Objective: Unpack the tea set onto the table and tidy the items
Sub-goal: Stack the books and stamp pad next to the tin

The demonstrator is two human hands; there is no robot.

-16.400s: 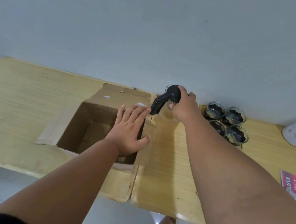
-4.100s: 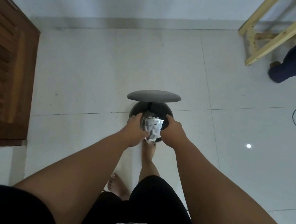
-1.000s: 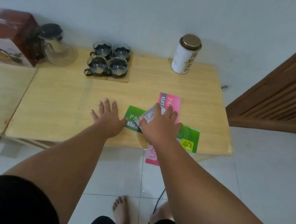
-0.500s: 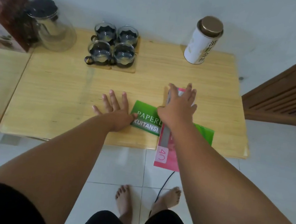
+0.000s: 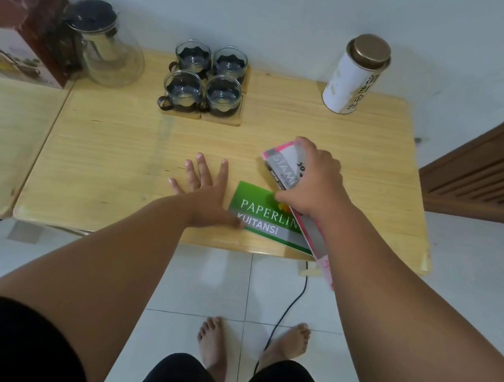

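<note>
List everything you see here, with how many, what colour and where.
tables: two, light wood, side by side at the wall
box: one, dark red, far left
teapot: one, clear glass, black lid, beside the box
cups: four, clear glass in black holders, on coasters, back centre
tin: one, white, gold lid, back right
green booklet: one, green, flat at the near edge
pink booklet: one, pink and grey, tilted over the green booklet
cable: one, black, on the floor
left hand: one, flat on the table, thumb at the green booklet
right hand: one, grips the pink booklet
feet: two, bare, on the floor
</note>
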